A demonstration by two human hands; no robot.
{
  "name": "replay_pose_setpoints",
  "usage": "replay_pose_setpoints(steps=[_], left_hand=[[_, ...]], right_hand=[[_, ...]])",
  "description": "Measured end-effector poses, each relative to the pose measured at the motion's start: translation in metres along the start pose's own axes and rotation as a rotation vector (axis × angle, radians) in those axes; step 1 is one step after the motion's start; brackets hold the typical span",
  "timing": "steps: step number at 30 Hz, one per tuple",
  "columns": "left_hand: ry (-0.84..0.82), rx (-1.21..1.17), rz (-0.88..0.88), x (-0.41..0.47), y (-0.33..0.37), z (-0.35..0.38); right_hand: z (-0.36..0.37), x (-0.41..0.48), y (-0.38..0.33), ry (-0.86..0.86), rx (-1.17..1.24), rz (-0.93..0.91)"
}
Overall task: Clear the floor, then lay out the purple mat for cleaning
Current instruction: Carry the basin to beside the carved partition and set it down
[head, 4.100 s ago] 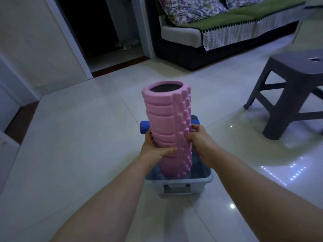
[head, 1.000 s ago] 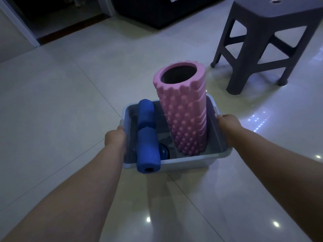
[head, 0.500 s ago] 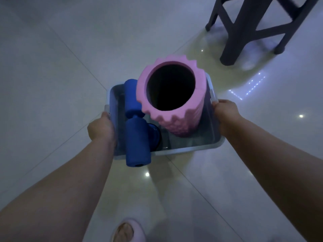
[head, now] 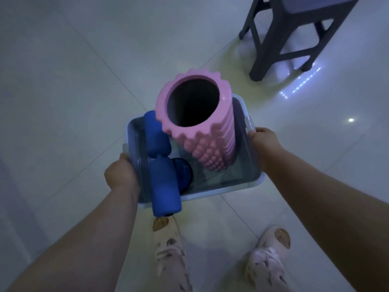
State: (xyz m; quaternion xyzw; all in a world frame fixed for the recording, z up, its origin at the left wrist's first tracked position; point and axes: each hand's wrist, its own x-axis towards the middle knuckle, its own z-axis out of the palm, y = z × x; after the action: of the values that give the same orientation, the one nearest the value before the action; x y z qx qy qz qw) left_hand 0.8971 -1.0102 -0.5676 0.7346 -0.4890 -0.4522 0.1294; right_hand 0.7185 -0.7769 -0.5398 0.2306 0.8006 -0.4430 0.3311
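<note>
A: Tiled floor [head: 63, 102], dark stool [head: 311, 5] top right. Bin position?
B: Bin [head: 221, 191] between both hands; pink roller [head: 210, 148] upright inside, blue foam handle [head: 164, 182] overhanging near rim.
A: Fingers?
B: Left hand [head: 120, 175], right hand [head: 264, 138]: fingers clamped on bin's side rims.

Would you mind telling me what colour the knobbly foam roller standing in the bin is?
The foam roller is pink, with a dark hollow core; head view.

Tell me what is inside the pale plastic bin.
A pink knobbly foam roller stands on end; a blue foam bar overhangs the bin at its near rim. A dark blue round thing is half hidden under that bar.
</note>
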Motion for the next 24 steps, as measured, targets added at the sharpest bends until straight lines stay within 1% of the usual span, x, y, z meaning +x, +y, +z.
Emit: replay_pose_setpoints(steps=[7,13,18,24], left_hand=[[-0.049,-0.037,-0.011,-0.073,0.075,-0.074],[-0.144,-0.026,0.040,-0.126,0.139,-0.119],[-0.267,0.006,0.082,-0.160,0.189,-0.135],[-0.388,0.056,0.154,-0.198,0.239,-0.136]], right_hand=[[-0.049,-0.097,-0.053,0.008,0.020,0.045],[-0.089,-0.164,-0.092,0.066,0.097,0.013],[-0.124,-0.197,-0.116,0.109,0.216,0.070],[-0.166,-0.230,-0.125,0.153,0.380,0.097]])
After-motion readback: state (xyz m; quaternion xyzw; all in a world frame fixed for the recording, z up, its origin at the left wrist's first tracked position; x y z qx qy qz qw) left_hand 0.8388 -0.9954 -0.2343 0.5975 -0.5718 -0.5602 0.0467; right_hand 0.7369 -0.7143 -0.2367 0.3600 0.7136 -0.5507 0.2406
